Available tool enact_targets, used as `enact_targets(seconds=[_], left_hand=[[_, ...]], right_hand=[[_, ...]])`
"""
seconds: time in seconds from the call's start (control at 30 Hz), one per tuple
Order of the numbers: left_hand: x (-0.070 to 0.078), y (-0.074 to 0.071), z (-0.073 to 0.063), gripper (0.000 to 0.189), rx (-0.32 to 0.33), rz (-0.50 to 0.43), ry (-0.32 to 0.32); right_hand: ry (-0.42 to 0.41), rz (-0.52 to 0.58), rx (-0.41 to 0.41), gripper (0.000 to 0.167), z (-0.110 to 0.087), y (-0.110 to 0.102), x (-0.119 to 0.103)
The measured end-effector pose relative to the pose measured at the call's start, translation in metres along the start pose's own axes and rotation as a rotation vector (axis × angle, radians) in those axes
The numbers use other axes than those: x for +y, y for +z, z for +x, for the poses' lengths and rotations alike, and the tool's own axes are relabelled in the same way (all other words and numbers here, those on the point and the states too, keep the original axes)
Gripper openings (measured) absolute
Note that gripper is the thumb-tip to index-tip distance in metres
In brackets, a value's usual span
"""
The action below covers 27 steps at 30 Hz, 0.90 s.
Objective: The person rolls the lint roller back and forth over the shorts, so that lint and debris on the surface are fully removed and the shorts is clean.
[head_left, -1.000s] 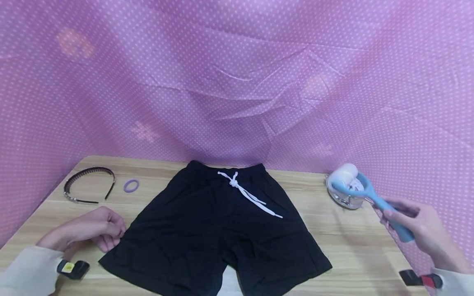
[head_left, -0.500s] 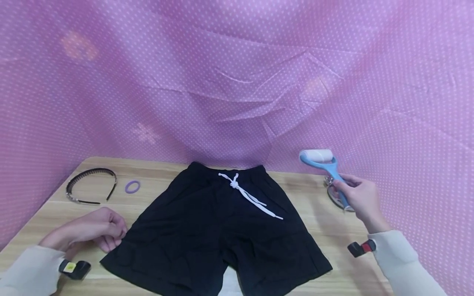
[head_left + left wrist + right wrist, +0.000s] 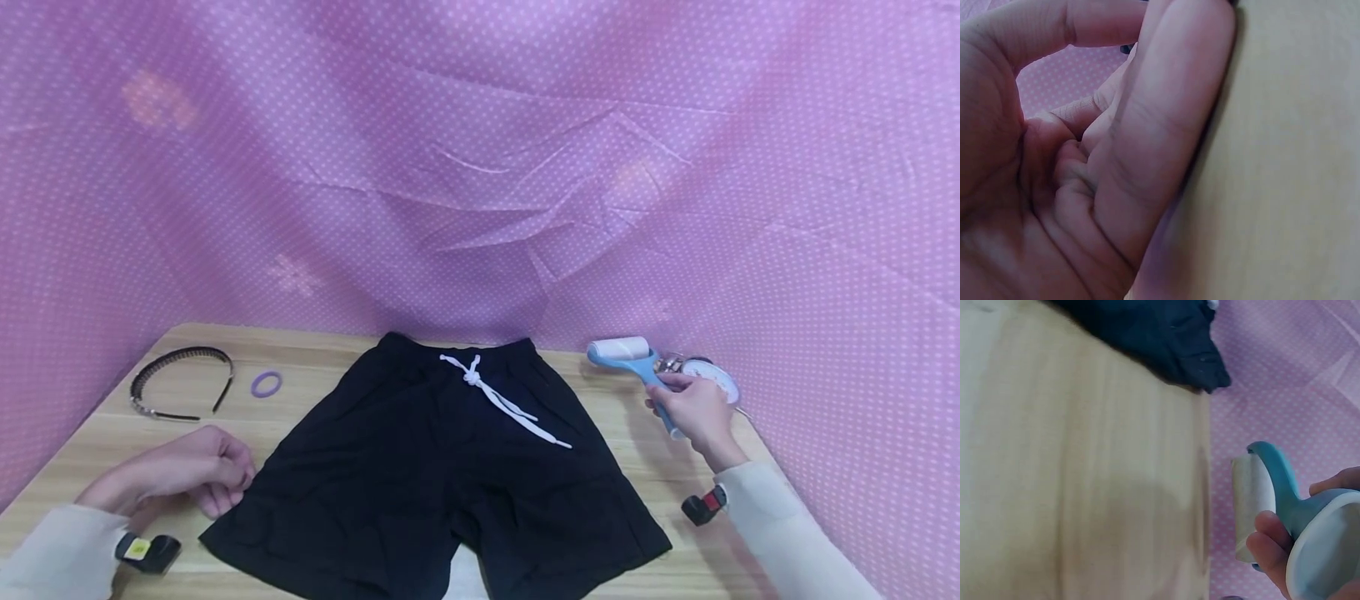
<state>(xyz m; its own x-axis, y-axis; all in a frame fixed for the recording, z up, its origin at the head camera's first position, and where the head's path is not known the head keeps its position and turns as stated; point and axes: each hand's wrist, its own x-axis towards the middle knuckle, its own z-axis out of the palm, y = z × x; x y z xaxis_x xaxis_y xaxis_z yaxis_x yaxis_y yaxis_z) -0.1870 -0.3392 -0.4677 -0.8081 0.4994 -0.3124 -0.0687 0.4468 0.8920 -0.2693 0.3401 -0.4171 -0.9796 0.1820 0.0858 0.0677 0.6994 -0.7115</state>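
Black shorts [image 3: 420, 467] with a white drawstring [image 3: 510, 400] lie spread flat on the wooden table. My right hand [image 3: 697, 408] grips the blue handle of a lint roller [image 3: 637, 358], held up over the table's far right side, its white roll facing left. In the right wrist view the lint roller [image 3: 1285, 487] shows from its handle end, fingers wrapped around it. My left hand [image 3: 191, 471] rests on the table with loosely curled fingers, fingertips right at the left leg's edge. The left wrist view shows the left palm [image 3: 1054, 187], with its fingertips hidden.
At the back left lie a black headband [image 3: 180, 358] and a purple ring-shaped band [image 3: 266, 383]. A round chrome-rimmed thing with a white dial [image 3: 712, 375] sits just beyond my right hand. Pink dotted cloth [image 3: 480, 167] surrounds the table's back and sides.
My right hand has carried the lint roller leftward, away from the chrome-rimmed thing, then lowered it slightly. My left hand and the shorts have stayed in place.
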Motion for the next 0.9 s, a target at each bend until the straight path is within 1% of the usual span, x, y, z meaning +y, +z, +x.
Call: enact_targets(seconds=[0.1,0.27,0.33,0.47,0.57,0.6,0.67,0.8,0.9], left_hand=[[-0.001,0.001,-0.001,0.019,-0.003,0.004,0.002],[-0.002,0.001,-0.001,0.019,-0.001,0.003,0.005],[-0.002,0.001,-0.001,0.019,-0.001,0.005,-0.003],[-0.002,0.001,-0.001,0.019,-0.004,0.005,0.001],[-0.002,0.001,-0.001,0.019,-0.004,0.005,0.004],[-0.002,0.001,0.0,0.019,-0.005,0.005,0.005],[-0.002,0.001,0.0,0.019,-0.006,0.005,0.006],[-0.002,0.0,0.0,0.019,-0.004,0.006,0.003],[-0.002,-0.001,0.0,0.019,-0.002,0.003,-0.005]], right_hand=[[0.014,-0.015,-0.007,0.053,0.002,0.004,0.003],[0.021,-0.047,0.007,0.053,0.003,0.007,0.007],[0.02,-0.06,0.005,0.053,0.004,0.008,0.008],[0.021,-0.017,-0.036,0.052,0.004,0.011,0.01],[0.02,-0.014,-0.063,0.053,0.004,0.013,0.011],[0.013,-0.027,-0.067,0.053,0.005,0.014,0.011],[-0.014,-0.094,-0.067,0.053,0.004,0.014,0.009],[-0.101,-0.28,-0.059,0.053,0.004,0.015,0.006],[-0.166,-0.395,-0.042,0.052,0.003,0.018,0.006]])
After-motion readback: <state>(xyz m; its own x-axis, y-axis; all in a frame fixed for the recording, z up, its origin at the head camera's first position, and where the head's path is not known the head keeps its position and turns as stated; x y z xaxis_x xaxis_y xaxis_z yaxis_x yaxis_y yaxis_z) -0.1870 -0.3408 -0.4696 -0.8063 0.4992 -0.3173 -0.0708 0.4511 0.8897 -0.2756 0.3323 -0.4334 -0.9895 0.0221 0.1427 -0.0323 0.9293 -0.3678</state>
